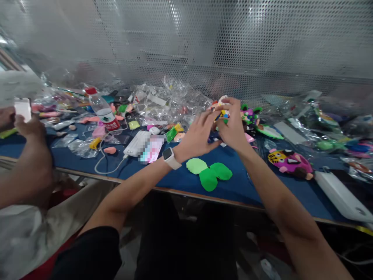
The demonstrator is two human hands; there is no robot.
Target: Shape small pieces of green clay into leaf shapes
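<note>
My left hand [199, 134], with a white-banded smartwatch [171, 157] on its wrist, reaches over the table. Its fingers are extended and the thumb stands apart from them. Close by on its right is my right hand [233, 128], its fingers curved and apart; fingertips of both hands overlap in view. Behind them shows a small multicoloured figure [224, 113], partly hidden, and I cannot tell whether either hand touches it. Below the hands lie three flat leaf-shaped pieces joined at the middle: a light green leaf [196, 166] and two dark green leaves [208, 179].
Clear plastic wrappers [180, 99] pile along the perforated metal panel [186, 39]. Left are a water bottle [105, 112], a cabled white power bank [137, 143] and a phone [154, 149]. A purple-and-yellow clay mask [290, 162] and white device [339, 194] lie right. Another person's hand [29, 126] holds a phone.
</note>
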